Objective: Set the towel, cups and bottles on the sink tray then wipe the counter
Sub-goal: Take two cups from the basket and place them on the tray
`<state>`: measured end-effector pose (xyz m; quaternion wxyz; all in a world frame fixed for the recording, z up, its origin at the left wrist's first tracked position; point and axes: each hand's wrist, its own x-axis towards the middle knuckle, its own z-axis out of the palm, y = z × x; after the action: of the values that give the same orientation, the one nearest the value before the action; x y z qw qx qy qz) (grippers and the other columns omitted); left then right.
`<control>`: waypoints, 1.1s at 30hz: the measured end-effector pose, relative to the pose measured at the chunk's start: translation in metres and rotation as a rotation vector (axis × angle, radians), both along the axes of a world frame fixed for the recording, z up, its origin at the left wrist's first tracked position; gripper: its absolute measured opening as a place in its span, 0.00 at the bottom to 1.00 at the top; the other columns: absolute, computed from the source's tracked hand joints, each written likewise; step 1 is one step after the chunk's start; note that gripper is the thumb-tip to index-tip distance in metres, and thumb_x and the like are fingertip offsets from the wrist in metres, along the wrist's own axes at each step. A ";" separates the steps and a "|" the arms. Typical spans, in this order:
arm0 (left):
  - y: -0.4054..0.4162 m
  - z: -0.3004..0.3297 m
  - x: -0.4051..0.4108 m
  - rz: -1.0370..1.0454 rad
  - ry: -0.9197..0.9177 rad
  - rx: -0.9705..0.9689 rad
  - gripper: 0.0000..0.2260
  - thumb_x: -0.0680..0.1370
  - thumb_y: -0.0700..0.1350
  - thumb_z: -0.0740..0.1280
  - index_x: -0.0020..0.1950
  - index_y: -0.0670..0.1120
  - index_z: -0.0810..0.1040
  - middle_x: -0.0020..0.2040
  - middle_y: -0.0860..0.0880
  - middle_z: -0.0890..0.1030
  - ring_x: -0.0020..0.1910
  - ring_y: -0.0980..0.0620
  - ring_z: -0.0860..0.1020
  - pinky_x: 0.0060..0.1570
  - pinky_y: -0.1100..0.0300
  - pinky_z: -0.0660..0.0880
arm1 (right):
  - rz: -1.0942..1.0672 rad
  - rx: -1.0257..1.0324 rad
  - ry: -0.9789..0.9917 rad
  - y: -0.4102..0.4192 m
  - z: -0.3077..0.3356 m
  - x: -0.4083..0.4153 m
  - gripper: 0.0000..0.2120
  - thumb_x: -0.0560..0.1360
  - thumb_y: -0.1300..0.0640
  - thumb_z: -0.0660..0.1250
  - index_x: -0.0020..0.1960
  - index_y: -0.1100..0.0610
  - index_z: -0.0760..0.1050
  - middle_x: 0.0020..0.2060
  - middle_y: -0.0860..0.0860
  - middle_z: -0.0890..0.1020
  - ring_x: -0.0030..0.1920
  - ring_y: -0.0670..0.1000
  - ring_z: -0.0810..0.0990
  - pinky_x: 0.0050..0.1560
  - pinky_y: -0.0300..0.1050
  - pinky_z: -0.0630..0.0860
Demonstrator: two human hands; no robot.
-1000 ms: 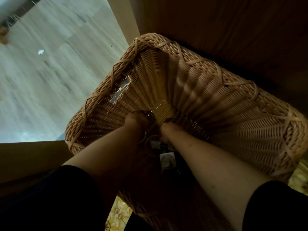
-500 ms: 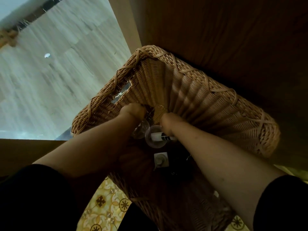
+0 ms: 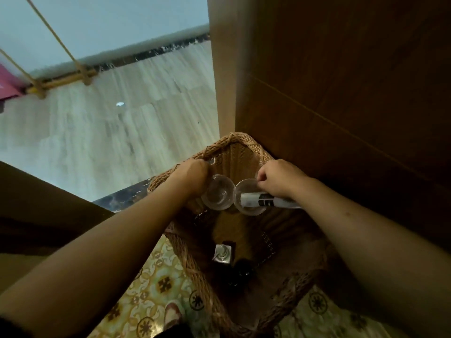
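Both arms have risen out of the wicker basket (image 3: 234,147) since half a second ago, when the hands were down near its floor. Now the left hand (image 3: 192,175) grips a clear plastic cup (image 3: 218,192) by its rim, fingers curled round the edge, above the basket's far end. Just beside it, the right hand (image 3: 278,179) pinches the rim of a second clear cup (image 3: 249,197) and also holds a white tube with a black label (image 3: 266,200), which lies across that cup's mouth. The two cups nearly touch. This looks like the gathering step: the cups are lifted clear and ready to carry, but nothing is set on a sink tray yet, and no tray or sink appears.

Deep inside the basket, below the cups, a pump bottle with a square silver top (image 3: 222,254) stands next to a dark round bottle (image 3: 241,272); both remain to be fetched. No towel is visible.

A tall wooden cabinet side (image 3: 341,93) stands just right of the basket and could crowd the right arm. Patterned floor tiles (image 3: 156,284) lie left of the basket, pale wood flooring (image 3: 109,132) beyond.
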<state>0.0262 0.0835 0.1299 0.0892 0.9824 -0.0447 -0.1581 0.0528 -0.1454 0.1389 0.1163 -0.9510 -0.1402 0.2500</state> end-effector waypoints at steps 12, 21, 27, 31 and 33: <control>0.154 0.110 -0.138 0.465 -0.242 -0.202 0.11 0.80 0.48 0.68 0.57 0.43 0.84 0.52 0.46 0.85 0.45 0.51 0.81 0.51 0.58 0.78 | 0.254 0.131 -0.162 0.151 0.139 -0.058 0.06 0.77 0.49 0.69 0.45 0.49 0.82 0.40 0.46 0.82 0.40 0.46 0.79 0.36 0.40 0.75; 0.321 0.146 -0.361 0.852 -0.354 -0.197 0.06 0.77 0.49 0.71 0.44 0.49 0.85 0.38 0.53 0.84 0.35 0.58 0.79 0.32 0.63 0.72 | 0.541 0.234 -0.139 0.353 0.167 -0.209 0.08 0.79 0.55 0.68 0.55 0.54 0.83 0.46 0.48 0.83 0.44 0.47 0.80 0.52 0.42 0.76; 0.423 0.158 -0.545 1.141 -0.351 -0.150 0.07 0.76 0.49 0.71 0.37 0.52 0.82 0.32 0.58 0.80 0.34 0.60 0.77 0.32 0.62 0.69 | 0.740 0.281 -0.065 0.495 0.169 -0.345 0.04 0.78 0.53 0.69 0.46 0.52 0.82 0.41 0.49 0.84 0.43 0.47 0.82 0.48 0.43 0.77; 0.466 0.163 -0.656 1.332 -0.388 -0.163 0.09 0.75 0.51 0.72 0.34 0.53 0.82 0.32 0.58 0.81 0.35 0.58 0.80 0.31 0.62 0.70 | 0.853 0.294 -0.035 0.578 0.165 -0.429 0.08 0.77 0.53 0.70 0.39 0.51 0.81 0.36 0.49 0.83 0.39 0.47 0.82 0.37 0.40 0.74; 0.481 0.165 -0.703 1.408 -0.402 -0.180 0.09 0.74 0.51 0.72 0.36 0.51 0.84 0.31 0.56 0.82 0.35 0.56 0.80 0.36 0.60 0.74 | 0.935 0.287 0.003 0.613 0.163 -0.468 0.08 0.77 0.53 0.69 0.40 0.51 0.82 0.36 0.49 0.83 0.39 0.49 0.83 0.40 0.45 0.80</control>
<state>-0.6772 0.5647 0.2945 0.2399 0.7773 0.5682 0.1237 -0.4150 0.4673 0.3016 0.1216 -0.7602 -0.5850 0.2549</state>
